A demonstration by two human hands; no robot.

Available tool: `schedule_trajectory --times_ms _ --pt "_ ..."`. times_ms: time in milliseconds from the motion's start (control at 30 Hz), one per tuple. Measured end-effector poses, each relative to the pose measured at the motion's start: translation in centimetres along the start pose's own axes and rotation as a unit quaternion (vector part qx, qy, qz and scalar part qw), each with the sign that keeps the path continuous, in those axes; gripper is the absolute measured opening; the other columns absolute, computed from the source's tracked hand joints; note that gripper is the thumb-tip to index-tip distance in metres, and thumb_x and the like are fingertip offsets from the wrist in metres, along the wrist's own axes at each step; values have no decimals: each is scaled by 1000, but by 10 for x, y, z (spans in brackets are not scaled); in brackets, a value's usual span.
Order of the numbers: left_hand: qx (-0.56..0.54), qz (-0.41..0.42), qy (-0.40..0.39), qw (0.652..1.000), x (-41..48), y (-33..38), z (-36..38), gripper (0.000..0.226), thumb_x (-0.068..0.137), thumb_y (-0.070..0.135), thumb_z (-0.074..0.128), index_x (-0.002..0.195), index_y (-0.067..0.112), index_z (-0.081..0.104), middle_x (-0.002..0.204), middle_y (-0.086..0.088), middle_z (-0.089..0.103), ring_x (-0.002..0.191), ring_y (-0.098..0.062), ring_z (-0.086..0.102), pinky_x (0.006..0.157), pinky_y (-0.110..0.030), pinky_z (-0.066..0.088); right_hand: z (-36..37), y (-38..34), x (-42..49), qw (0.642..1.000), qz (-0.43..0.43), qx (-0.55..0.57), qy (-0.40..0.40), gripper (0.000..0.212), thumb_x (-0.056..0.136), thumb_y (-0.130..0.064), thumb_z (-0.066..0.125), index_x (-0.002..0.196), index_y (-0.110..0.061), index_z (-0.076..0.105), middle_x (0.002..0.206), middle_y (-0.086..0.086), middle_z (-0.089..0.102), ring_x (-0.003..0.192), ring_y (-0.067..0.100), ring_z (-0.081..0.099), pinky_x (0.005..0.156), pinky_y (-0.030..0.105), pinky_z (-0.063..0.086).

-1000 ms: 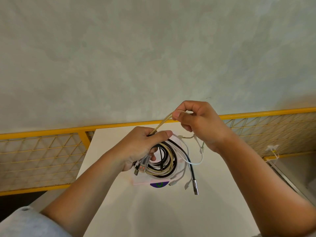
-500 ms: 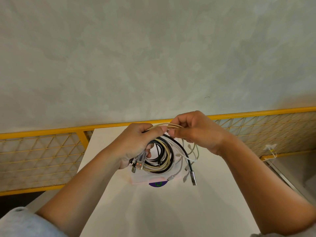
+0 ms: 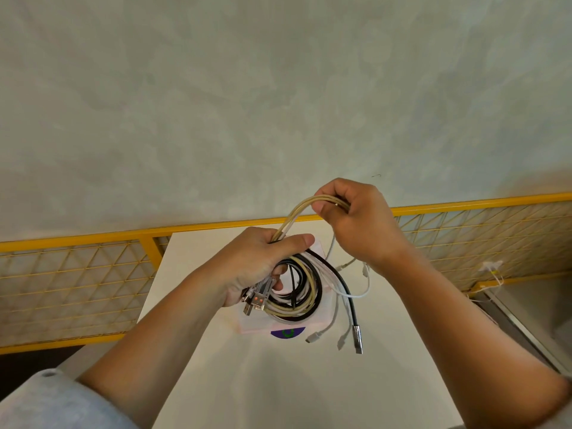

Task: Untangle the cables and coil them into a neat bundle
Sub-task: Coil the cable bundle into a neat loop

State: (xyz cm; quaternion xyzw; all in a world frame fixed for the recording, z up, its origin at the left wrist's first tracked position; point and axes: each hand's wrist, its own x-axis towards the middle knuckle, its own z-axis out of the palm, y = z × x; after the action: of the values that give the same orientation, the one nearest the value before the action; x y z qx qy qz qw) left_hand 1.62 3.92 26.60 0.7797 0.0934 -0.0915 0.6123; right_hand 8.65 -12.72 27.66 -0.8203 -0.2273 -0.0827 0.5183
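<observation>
The left hand (image 3: 260,261) has its grip closed round the cable coil (image 3: 305,301) so its loops cannot spring apart. The right hand (image 3: 359,224) pinches the beige cable (image 3: 298,210) doubled, probably to form another loop.

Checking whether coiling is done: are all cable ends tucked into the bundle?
No: a metal plug and white plugs dangle loose below the coil in the left hand.
</observation>
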Motion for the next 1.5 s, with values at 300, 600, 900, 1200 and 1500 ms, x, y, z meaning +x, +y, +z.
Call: schedule_trajectory --times_ms 300,600,900,1200,1500 --pt "-15 14 41 999 4 4 -4 48 89 40 70 105 -5 67 47 5 40 42 -11 38 46 -24 43 -8 3 1 999 12 -4 -39 15 93 -17 69 79 -22 70 58 -16 56 54 1 46 57 19 40" --pt "20 14 44 999 7 -7 -2 62 86 48 70 102 -12 61 52 0 42 46 -15 39 53 -29 44 -6 -5 -5 991 38 4 -129 14 94 -29 68 87 -22 77 67 7 66 62 9 50 66 37 47" --pt "24 12 50 998 7 -10 -3 64 86 49 70 104 -12 61 51 0 42 48 -17 39 49 -24 44 -8 -1 -5 998 39 5 -52 16 86 -32 79 79 -18 78 53 -15 59 48 3 46 53 17 38" --pt "-30 22 39 999 0 -5 -9 35 88 41 70 76 13 53 49 1 39 45 -14 36 49 -26 44 -23 13 -14 959 137 69 -240 14 87 -18 77 100 -15 77 65 -9 62 49 1 45 49 15 36" --pt "-20 41 38 998 -1 -4 -10 49 90 43 67 103 -4 67 50 0 37 44 -13 38 49 -28 44 -17 7 -14 955 65 57 -285 31 86 -21 79 116 -23 71 74 3 68 75 14 61 75 29 48"
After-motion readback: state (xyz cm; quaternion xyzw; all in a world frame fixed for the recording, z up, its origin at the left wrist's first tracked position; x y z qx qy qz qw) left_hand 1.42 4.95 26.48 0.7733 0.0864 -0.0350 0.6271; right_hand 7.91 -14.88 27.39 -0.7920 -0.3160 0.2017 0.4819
